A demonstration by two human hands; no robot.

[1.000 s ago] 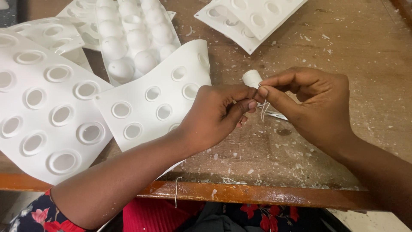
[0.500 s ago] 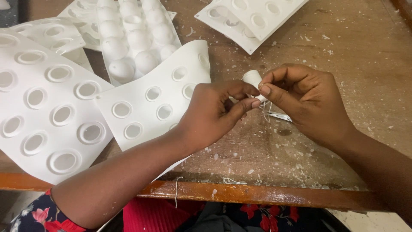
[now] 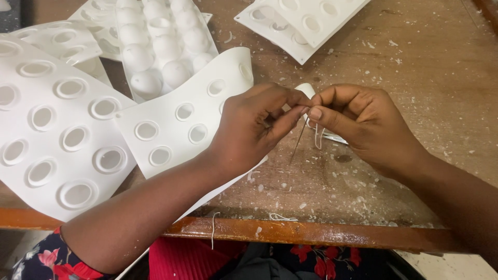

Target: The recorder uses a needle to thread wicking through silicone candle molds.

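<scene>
Two hands meet over a wooden table [image 3: 394, 78], fingertips pinched together above its worn, flake-strewn top. The left hand [image 3: 254, 127] comes in from the lower left, its fingers curled and its thumb and forefinger closed on a thin needle [image 3: 298, 142] that hangs down and slightly left from the pinch. The right hand [image 3: 363, 122] comes in from the right, thumb pressed forward against the left fingertips, gripping a white thread [image 3: 317, 137] whose loop dangles just below the thumb. Whether the right hand also touches the needle cannot be told. A small white ball [image 3: 307, 89] sits just behind the meeting fingertips, partly hidden by them; it is unclear whether either hand holds it.

Under the left wrist lies a white mould sheet [image 3: 176, 124] with round holes, its far corner curling up near the ball. To its left lies a bigger sheet [image 3: 57, 140] with ringed holes, overlapping the table edge. Behind them sits a tray of domes [image 3: 161, 46], and at the top, well apart from the hands, another holed sheet [image 3: 301, 21]. Short thread scraps [image 3: 280, 217] lie near the table's front edge.
</scene>
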